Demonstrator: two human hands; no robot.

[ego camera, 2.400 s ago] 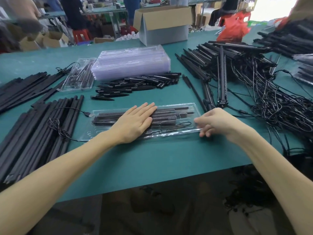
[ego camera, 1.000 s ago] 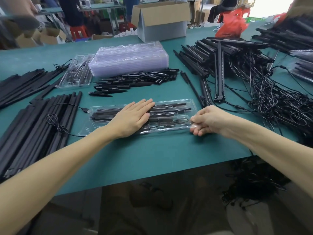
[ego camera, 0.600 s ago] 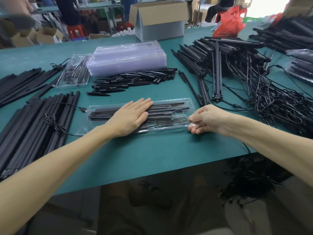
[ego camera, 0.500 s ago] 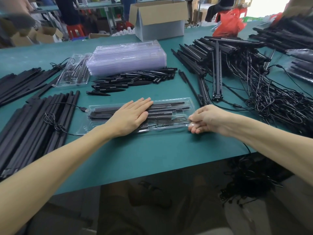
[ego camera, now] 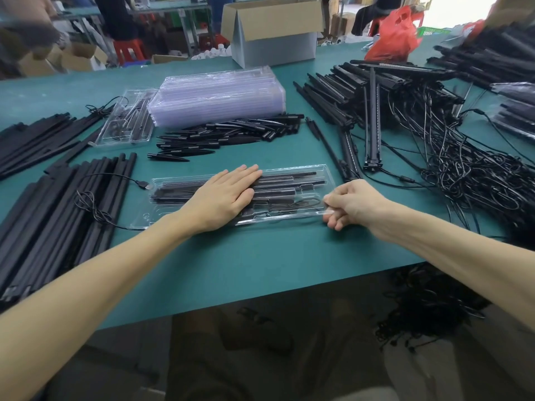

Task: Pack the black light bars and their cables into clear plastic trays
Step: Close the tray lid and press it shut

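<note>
Head view: clear plastic tray [ego camera: 324, 172] lies at centre of green table [ego camera: 260, 261], long side running 9 to 3 o'clock. It holds black light bars [ego camera: 289, 180] and a coiled cable [ego camera: 307, 202] toward its 3 o'clock end. Left hand [ego camera: 228, 198] lies flat, fingers straight, pressing the tray's middle. Right hand [ego camera: 353, 204] is at the 3 o'clock end, fingers curled, apparently pinching the rim; that edge is blurred. Stack of empty trays [ego camera: 220, 96] sits at 12 o'clock. Loose bars with tangled cables [ego camera: 477, 180] lie at 2 o'clock, and black strips [ego camera: 72, 204] at 9 o'clock.
</note>
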